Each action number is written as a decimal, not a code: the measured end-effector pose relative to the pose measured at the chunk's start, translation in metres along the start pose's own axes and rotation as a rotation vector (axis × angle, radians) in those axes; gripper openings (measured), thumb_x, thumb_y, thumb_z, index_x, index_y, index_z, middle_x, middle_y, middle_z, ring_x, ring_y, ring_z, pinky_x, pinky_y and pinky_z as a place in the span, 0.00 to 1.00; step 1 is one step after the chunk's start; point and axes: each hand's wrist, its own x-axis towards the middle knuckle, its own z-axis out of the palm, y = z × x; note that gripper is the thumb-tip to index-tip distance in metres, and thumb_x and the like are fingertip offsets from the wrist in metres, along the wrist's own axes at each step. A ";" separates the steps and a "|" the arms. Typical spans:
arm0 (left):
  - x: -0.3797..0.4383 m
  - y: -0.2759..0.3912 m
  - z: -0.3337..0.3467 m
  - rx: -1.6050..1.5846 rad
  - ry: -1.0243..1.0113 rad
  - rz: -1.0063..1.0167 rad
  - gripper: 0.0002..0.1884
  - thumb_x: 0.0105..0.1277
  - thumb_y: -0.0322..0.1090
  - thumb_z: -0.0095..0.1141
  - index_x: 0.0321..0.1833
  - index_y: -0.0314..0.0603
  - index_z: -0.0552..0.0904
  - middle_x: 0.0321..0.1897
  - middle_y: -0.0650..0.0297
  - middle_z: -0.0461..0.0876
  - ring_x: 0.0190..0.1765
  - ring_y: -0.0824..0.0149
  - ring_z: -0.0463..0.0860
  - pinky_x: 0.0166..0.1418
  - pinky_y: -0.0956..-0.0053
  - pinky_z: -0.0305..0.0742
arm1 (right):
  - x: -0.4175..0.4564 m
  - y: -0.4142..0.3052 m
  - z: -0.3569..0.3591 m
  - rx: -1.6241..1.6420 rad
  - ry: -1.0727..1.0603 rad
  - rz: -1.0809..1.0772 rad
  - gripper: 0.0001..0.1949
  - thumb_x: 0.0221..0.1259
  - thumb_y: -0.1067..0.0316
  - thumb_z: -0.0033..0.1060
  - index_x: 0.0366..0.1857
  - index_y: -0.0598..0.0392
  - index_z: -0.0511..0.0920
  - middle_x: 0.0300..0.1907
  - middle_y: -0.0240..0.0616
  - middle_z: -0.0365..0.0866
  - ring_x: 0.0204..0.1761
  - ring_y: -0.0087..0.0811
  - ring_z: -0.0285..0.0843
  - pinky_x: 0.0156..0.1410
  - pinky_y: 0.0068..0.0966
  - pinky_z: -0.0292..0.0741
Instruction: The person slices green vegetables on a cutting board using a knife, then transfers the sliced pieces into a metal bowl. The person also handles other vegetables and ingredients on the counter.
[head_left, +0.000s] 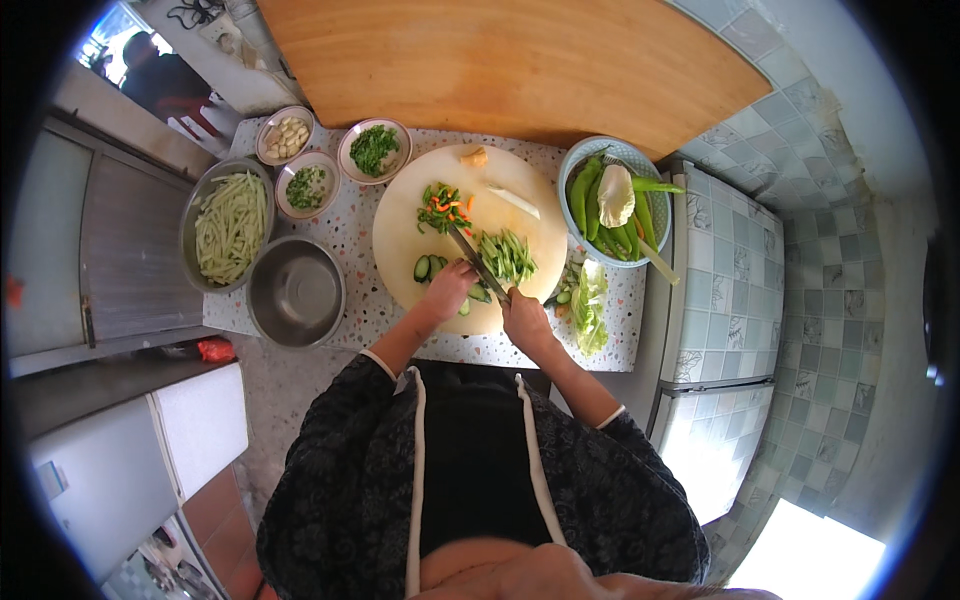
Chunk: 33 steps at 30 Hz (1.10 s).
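Note:
My right hand (527, 324) grips the handle of a kitchen knife (480, 264), its blade slanting up and left across a round white cutting board (409, 225). Beside the blade, my left hand (448, 291) is curled over cucumber slices (477, 293), its fingertips partly hidden. More cucumber slices (423, 268) lie just left of that hand. To the right of the knife is a pile of cucumber strips (508, 255). Chopped green and orange peppers (444, 208) sit near the blade's tip. Farther back on the board are a ginger piece (475, 157) and a white scallion stalk (514, 201).
At left stand a steel bowl (296, 292), a bowl of pale vegetable strips (231, 229), garlic cloves (287, 138) and chopped greens (373, 150) in small bowls. At right, a blue basket (568, 169) holds green peppers (587, 196). Lettuce leaves (590, 307) lie near the counter's right edge.

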 end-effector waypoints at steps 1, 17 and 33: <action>-0.003 0.002 0.000 -0.038 0.002 -0.051 0.07 0.59 0.26 0.61 0.40 0.37 0.85 0.43 0.56 0.83 0.48 0.51 0.81 0.53 0.60 0.78 | 0.000 0.004 0.004 0.001 0.002 -0.002 0.11 0.72 0.63 0.49 0.41 0.62 0.75 0.30 0.68 0.82 0.36 0.68 0.82 0.45 0.60 0.77; -0.023 0.014 -0.015 -0.069 0.003 -0.093 0.05 0.55 0.29 0.58 0.35 0.40 0.81 0.38 0.59 0.77 0.50 0.55 0.76 0.55 0.63 0.72 | 0.012 0.004 0.004 0.012 0.022 -0.117 0.10 0.69 0.65 0.54 0.42 0.63 0.76 0.29 0.65 0.82 0.36 0.66 0.83 0.44 0.57 0.78; 0.001 0.000 -0.008 0.133 -0.221 0.148 0.10 0.56 0.32 0.52 0.38 0.38 0.83 0.40 0.58 0.77 0.52 0.56 0.77 0.59 0.61 0.71 | 0.002 0.006 -0.009 0.038 0.085 -0.055 0.10 0.66 0.66 0.57 0.41 0.64 0.78 0.30 0.65 0.82 0.37 0.65 0.83 0.45 0.54 0.79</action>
